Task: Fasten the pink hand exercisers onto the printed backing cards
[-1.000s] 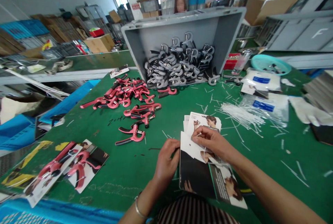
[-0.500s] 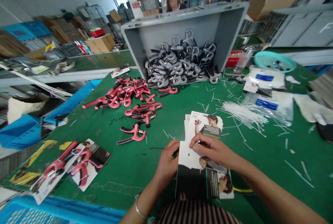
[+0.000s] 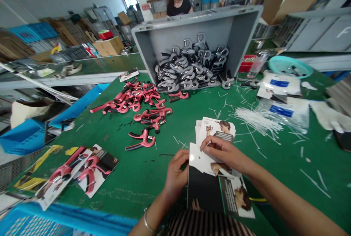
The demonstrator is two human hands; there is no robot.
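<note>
A printed backing card (image 3: 204, 188) is in front of me, white at the top with a small hole and black lower down. My left hand (image 3: 177, 172) is closed on its left edge, its fingertips partly behind the card. At the upper right edge, my right hand (image 3: 226, 153) pinches the card between thumb and fingers; whether anything small is also in that pinch cannot be made out. More printed cards (image 3: 211, 128) lie just beyond my right hand. To the left, red hand grippers (image 3: 144, 141) with black handles lie on the green table.
A grey crate (image 3: 236, 42) on its side holds many grey hand grippers (image 3: 189, 67). Loose white cable ties (image 3: 256, 120) are heaped on the right, near plastic bags (image 3: 285, 111). Two carded red hand grippers (image 3: 91, 173) lie at left, above a blue basket (image 3: 90, 219). A person (image 3: 179, 3) is behind the crate.
The card in my hands has tipped a little, its top edge higher and its lower part nearer me. Both hands keep hold of it. The person behind the crate has moved left and stands taller.
</note>
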